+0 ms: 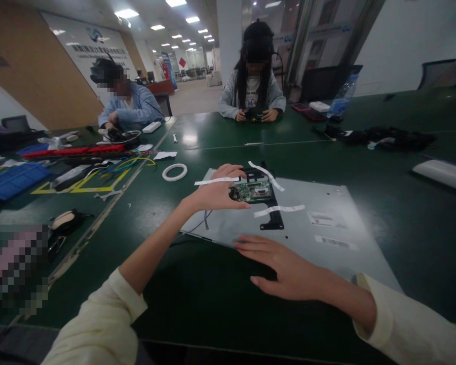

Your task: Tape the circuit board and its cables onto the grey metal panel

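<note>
A flat silver-grey panel (311, 190) lies on the green table, its near left edge towards me. On it sits a green circuit board (253, 191) with a metal connector, over a black bracket (275, 215). White tape strips (279, 210) cross the bracket and panel. My left hand (220, 190) is curled round the board's left end, thumb along the near edge and fingers at the far side. My right hand (285, 266) is open, fingers stretched out over the panel's near edge; whether it presses on the panel I cannot tell. Thin grey cables (207, 220) trail below my left wrist.
A tape roll (175, 172) lies left of the panel. Farther left are wires (137, 162), a blue bin (17, 180) and a black-and-tan object (66, 219). Two people (253, 91) (131, 104) sit across the table. A water bottle (343, 96) and black cables (387, 138) are at right.
</note>
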Demonstrator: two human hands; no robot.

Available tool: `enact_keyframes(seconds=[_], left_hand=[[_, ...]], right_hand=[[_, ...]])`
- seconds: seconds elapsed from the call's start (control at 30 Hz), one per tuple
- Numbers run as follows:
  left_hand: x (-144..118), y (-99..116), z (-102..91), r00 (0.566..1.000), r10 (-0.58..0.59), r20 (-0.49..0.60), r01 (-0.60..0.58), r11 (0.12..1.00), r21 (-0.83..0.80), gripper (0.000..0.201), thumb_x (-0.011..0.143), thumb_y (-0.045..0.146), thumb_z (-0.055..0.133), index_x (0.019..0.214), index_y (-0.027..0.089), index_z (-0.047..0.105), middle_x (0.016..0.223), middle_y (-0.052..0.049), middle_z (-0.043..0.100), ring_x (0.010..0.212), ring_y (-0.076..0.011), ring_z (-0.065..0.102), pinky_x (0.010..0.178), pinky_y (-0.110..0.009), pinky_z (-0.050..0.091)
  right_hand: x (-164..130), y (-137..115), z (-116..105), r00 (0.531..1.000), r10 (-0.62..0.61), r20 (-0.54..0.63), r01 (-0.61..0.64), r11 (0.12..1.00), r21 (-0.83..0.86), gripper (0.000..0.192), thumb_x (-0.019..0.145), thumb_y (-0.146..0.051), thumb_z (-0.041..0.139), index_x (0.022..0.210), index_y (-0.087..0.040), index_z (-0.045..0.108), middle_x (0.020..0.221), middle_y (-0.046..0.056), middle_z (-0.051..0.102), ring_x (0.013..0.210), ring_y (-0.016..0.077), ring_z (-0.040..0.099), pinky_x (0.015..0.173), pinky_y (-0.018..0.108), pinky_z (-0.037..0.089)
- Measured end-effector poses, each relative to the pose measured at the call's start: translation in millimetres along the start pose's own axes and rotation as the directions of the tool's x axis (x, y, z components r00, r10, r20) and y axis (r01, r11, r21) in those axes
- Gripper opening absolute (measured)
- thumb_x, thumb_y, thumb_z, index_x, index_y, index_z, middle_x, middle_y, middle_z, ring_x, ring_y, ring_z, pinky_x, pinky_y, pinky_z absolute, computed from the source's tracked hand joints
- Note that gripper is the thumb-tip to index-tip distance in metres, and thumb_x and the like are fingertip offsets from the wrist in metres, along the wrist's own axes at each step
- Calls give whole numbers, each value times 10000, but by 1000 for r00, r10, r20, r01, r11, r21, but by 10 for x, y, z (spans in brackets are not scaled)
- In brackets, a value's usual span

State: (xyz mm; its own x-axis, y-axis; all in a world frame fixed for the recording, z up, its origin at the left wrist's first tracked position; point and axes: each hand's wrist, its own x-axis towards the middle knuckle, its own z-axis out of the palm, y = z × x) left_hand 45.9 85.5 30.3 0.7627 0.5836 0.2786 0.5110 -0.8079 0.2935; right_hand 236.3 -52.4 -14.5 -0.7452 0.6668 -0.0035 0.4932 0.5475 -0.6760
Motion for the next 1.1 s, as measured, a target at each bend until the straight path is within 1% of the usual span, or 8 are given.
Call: enact_keyframes(seconds=[0.17,0.3,0.4,0.57,0.67,0.83,1.0,1.1], left_hand=[[4,-2,76,998,-26,56,28,999,-23,671,625,623,594,1132,200,478,1243,-113,441,1215,-327,319,996,-480,295],[3,25,140,997,-20,79,21,1000,-14,651,631,612,597,1126,203,487,1251,-104,438,1214,-317,327,994,-460,300],[6,48,196,995,13,103,-14,1000,9,651,630,614,601,1121,202,487,1251,-108,445,1203,-311,344,1006,-466,280],[-1,31,319,994,57,96,-59,998,18,666,632,604,602,1144,199,472,1278,-105,425,1194,-289,364,1025,-438,260],[-11,-6,405,995,33,97,-36,999,34,688,612,609,611,1155,212,466,1283,-94,416,1198,-294,358,1027,-437,254],[-37,-50,532,988,-5,156,-5,998,61,750,596,590,630,1213,219,419,1257,-94,425,1191,-294,361,996,-435,296],[-56,-61,572,984,-23,175,14,999,51,778,617,598,609,1250,208,379,1291,-111,391,1200,-296,346,986,-443,307],[-58,-58,559,978,-45,203,36,998,46,850,611,597,615,1308,218,309,1329,-114,357,1226,-302,318,1000,-454,284]], right_hand=[[-16,-92,-6,990,-113,89,107,992,68,613,799,-377,524,1346,-144,375,1377,93,377,1292,204,300,1062,383,252],[-2,-81,7,977,-185,106,176,980,92,632,770,-351,548,1339,-130,387,1354,111,408,1280,201,323,1054,376,264],[7,-45,13,968,-225,109,219,974,66,626,770,-347,541,1335,-120,395,1338,115,429,1271,193,340,1051,361,272],[2,-8,18,969,-225,100,226,974,6,604,788,-344,517,1333,-115,397,1333,107,438,1263,181,353,1058,342,267],[1,-9,20,969,-221,107,224,974,-19,592,796,-331,509,1332,-104,397,1326,105,448,1260,167,356,1061,325,265],[6,-26,13,973,-211,95,215,976,-39,546,805,-288,494,1311,-94,427,1316,96,462,1252,149,367,1062,297,267],[6,-36,8,974,-197,108,201,979,-28,529,817,-276,482,1318,-118,422,1327,85,451,1252,152,367,1057,310,279],[7,-33,17,977,-195,91,197,980,-24,531,804,-248,496,1315,-119,428,1317,92,463,1242,158,383,1052,314,289]])
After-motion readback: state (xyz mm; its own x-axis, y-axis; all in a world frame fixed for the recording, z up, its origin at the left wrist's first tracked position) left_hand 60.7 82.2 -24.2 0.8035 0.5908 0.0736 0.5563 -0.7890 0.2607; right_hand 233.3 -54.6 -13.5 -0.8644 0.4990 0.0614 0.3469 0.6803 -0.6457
